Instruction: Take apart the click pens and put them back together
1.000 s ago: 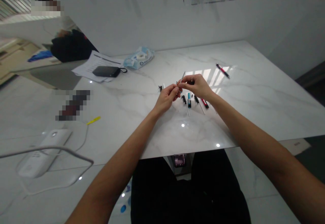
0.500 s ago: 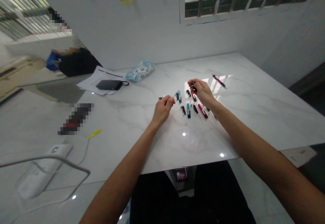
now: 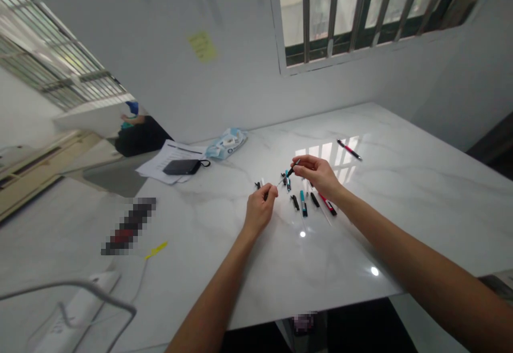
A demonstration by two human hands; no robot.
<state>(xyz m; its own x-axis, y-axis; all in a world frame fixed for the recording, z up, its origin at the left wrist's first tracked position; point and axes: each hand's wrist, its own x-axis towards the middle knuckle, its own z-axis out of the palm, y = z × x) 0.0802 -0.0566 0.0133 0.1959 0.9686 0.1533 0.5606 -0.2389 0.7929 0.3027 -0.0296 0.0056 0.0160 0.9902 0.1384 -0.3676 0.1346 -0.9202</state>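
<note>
"On the near side of the tabletop (image 3: 304, 278), what lay closest?"

"A teal barrel (image 3: 303, 205) and a red barrel (image 3: 328, 205), a black clip piece (image 3: 295, 202) beside the teal one. They were spread side by side, perhaps so each could be picked out easily."

"And the hands?"

"Apart, above the parts. The left hand (image 3: 260, 209) pinched the end of a thin rod (image 3: 279, 183); the right hand (image 3: 316, 174) was clamped on a black pen piece (image 3: 294, 169). Fingertip grips probably suited such slim things."

"Had rod and piece joined?"

"They were in line, but I could not tell."

"Beyond?"

"A red-and-black pen (image 3: 349, 150) lay well apart, perhaps to avoid mixing; a wipes packet (image 3: 226, 143) sat near the wall (image 3: 248, 86)."
</note>
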